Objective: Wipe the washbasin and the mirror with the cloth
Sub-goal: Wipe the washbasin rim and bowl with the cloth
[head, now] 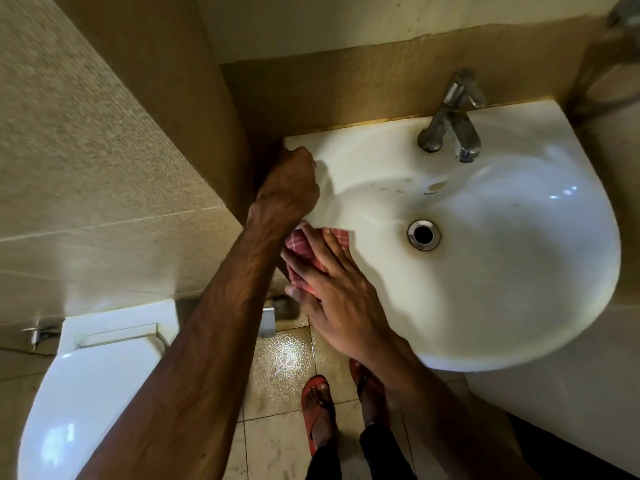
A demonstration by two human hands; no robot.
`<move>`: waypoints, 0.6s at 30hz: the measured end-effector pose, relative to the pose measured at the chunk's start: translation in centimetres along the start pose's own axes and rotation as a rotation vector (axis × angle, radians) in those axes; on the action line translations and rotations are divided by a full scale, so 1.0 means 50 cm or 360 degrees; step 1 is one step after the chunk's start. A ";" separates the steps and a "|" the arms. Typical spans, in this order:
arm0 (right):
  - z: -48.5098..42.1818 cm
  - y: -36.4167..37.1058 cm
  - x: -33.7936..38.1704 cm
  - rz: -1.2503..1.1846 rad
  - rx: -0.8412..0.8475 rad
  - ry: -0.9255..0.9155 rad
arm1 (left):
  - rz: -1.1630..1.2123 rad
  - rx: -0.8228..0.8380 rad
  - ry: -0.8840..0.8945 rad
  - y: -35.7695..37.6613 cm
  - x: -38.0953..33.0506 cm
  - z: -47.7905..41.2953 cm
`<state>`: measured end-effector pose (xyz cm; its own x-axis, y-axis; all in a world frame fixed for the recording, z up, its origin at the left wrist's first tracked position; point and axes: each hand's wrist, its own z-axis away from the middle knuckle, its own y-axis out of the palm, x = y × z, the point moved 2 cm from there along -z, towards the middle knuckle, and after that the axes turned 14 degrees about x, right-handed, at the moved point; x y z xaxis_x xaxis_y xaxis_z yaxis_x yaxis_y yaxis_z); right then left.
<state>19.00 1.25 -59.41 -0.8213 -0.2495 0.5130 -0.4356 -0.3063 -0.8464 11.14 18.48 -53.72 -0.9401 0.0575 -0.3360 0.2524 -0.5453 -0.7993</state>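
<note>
The white washbasin point(502, 271) fills the right half of the view, with brownish stains below its tap. A red patterned cloth point(298, 244) lies on the basin's left rim. My right hand point(332, 292) presses on the cloth with its fingers stretched out over it, hiding most of it. Further back, my left hand point(289, 188) sits on the same rim with its fingers curled over the rim's outer edge. The mirror is out of view.
A chrome tap point(450, 123) stands at the basin's back, and the drain point(424, 234) lies in the bowl's middle. A white toilet point(86, 382) stands at lower left. Tiled walls close in on the left and behind. My feet in red sandals point(317, 407) stand on the wet floor.
</note>
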 end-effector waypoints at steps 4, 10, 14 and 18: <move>-0.058 -0.008 -0.001 -0.0050 -0.0086 0.0032 | -0.0044 -0.0037 0.0106 0.000 -0.002 0.013; -0.013 -0.006 -0.008 -0.0263 -0.0039 0.0001 | -0.0070 -0.0023 0.0090 0.006 -0.009 0.024; 0.048 -0.016 -0.028 -0.0415 0.0113 0.0156 | -0.0055 -0.0015 0.0086 0.018 -0.013 0.034; 0.021 -0.035 -0.025 -0.0502 0.0226 0.0332 | -0.0180 -0.0044 0.0097 0.027 -0.009 0.030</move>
<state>21.18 1.14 -58.44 -0.7188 0.0643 0.6922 -0.6351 -0.4656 -0.6163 11.56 16.44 -53.91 -0.9474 0.1687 -0.2722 0.1527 -0.5091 -0.8470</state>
